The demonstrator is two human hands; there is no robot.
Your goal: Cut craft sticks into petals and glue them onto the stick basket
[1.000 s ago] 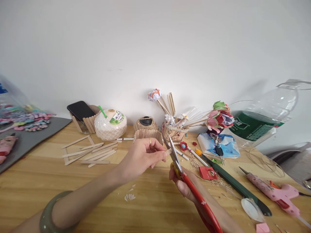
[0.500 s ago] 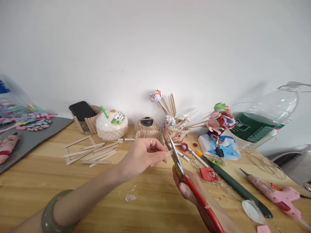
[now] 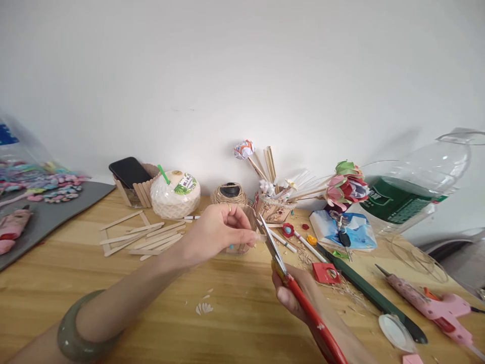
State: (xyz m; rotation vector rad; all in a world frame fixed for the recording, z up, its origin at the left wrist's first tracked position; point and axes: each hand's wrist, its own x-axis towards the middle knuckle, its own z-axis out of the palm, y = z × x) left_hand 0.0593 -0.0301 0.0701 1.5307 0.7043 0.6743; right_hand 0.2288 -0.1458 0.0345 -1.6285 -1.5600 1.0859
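Between the thumb and fingers of my left hand (image 3: 217,232) is a small pale wooden piece (image 3: 262,237), like the end of a craft stick; most of it is hidden. My right hand (image 3: 295,290) is wrapped round a pair of red-handled scissors (image 3: 314,318). Their blades point up and away, nearly closed, right by the wooden piece; whether they touch it I cannot tell. Small cut wooden chips (image 3: 204,308) lie on the table below my left hand. Behind that hand stands a small brown box (image 3: 240,249), partly covered.
Craft sticks (image 3: 132,235) lie loose on the left, before a wrapped coconut (image 3: 175,194) and a phone (image 3: 130,172) in a stick holder. Twine (image 3: 227,194) and a decorated pot (image 3: 275,210) stand behind. Rightward are a green cutter (image 3: 373,293), a pink glue gun (image 3: 428,303) and a bottle (image 3: 397,199).
The scissor blades have come closer together. My left hand has shifted slightly left and up, showing more of the brown box behind it.
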